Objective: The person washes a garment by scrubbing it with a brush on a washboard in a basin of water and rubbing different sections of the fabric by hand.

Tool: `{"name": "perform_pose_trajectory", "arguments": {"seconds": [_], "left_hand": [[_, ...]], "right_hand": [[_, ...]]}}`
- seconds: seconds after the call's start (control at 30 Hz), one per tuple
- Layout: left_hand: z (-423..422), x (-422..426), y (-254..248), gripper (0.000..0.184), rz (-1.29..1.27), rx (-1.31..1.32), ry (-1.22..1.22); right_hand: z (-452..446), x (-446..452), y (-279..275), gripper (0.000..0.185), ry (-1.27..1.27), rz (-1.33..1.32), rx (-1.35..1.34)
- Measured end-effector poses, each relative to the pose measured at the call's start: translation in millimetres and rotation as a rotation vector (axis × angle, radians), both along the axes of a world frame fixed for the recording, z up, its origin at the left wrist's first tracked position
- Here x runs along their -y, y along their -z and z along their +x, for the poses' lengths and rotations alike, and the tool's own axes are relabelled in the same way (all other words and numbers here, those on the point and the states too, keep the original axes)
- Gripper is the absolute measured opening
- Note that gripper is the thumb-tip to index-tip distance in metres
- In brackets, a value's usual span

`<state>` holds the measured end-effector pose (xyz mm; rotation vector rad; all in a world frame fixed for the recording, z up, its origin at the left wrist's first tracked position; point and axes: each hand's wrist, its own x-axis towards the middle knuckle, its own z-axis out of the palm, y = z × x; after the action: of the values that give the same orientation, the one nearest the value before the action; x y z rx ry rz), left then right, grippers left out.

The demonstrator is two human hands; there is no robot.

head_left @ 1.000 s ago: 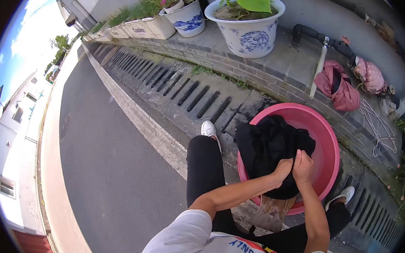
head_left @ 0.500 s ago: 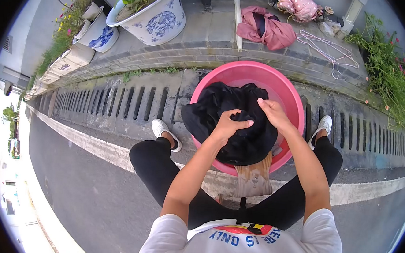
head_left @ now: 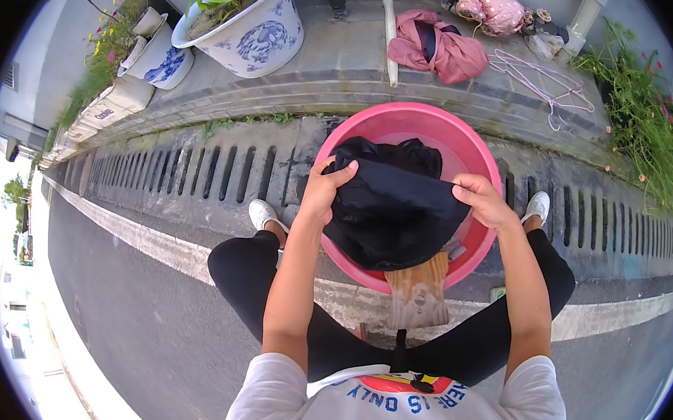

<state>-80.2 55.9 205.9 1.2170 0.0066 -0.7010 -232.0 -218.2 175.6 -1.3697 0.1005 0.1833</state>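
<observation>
A black cloth garment (head_left: pixel 395 214) is stretched between my two hands over a pink basin (head_left: pixel 478 138); its exact kind does not show. My left hand (head_left: pixel 324 190) pinches the upper left edge, thumb on top. At the upper right edge, my right hand (head_left: pixel 484 198) grips the cloth between thumb and fingers. More of the black fabric lies bunched behind the stretched part, inside the basin. A wooden washboard (head_left: pixel 419 294) leans out over the near rim, its upper part hidden under the garment. Pale water shows at the basin's far side.
Slotted drain covers (head_left: pixel 222 172) run along both sides of the basin. Behind it, a brick ledge carries a pink cloth (head_left: pixel 441 49), wire hangers (head_left: pixel 544 80) and a blue-and-white flowerpot (head_left: pixel 259 37). My white shoes stand either side.
My hands have moved apart, the left one outward to the left and the right one slightly right and down. The bunched garment is now spread taut between them.
</observation>
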Motion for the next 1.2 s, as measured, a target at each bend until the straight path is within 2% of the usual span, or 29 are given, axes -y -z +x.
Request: {"name": "perform_pose_trajectory", "arguments": {"seconds": [0.07, 0.37, 0.57, 0.6, 0.7, 0.73, 0.8, 0.87, 0.97, 1.03, 1.17, 1.2], "left_hand": [[0, -1, -1, 0.019, 0.082, 0.016, 0.050], [-7, 11, 10, 0.030, 0.162, -0.031, 0.009], [-11, 19, 31, 0.028, 0.100, 0.039, 0.124], [-14, 21, 31, 0.027, 0.094, 0.062, 0.140], [-18, 23, 25, 0.027, 0.036, -0.021, 0.152], [-20, 23, 18, 0.027, -0.006, -0.074, 0.154], [-18, 23, 21, 0.027, -0.037, -0.147, 0.116], [-11, 22, 41, 0.029, -0.011, -0.193, 0.040], [-9, 12, 29, 0.032, -0.051, -0.140, 0.116], [1, 1, 41, 0.033, 0.013, -0.070, 0.142], [-4, 0, 50, 0.033, 0.250, 0.201, 0.140], [-6, 0, 46, 0.033, 0.237, 0.156, 0.142]], "right_hand": [[-2, -5, -2, 0.021, 0.055, 0.090, -0.036], [9, -5, 35, 0.023, 0.200, -0.026, -0.045], [6, -36, 0, 0.040, -0.048, -0.530, 0.067], [10, -36, 1, 0.038, -0.139, -0.493, 0.018], [14, -35, 12, 0.035, 0.073, -0.408, -0.077], [16, -28, 22, 0.037, 0.079, -0.391, 0.031], [13, -30, 38, 0.036, 0.271, -0.092, -0.068], [9, -44, 12, 0.033, 0.397, 0.177, -0.142], [8, -28, 27, 0.027, 0.559, 0.326, -0.163], [7, -11, 41, 0.025, 0.704, 0.394, -0.221], [-1, 6, 57, 0.025, 0.660, 0.421, -0.247], [-3, 5, 57, 0.025, 0.638, 0.429, -0.262]]}}
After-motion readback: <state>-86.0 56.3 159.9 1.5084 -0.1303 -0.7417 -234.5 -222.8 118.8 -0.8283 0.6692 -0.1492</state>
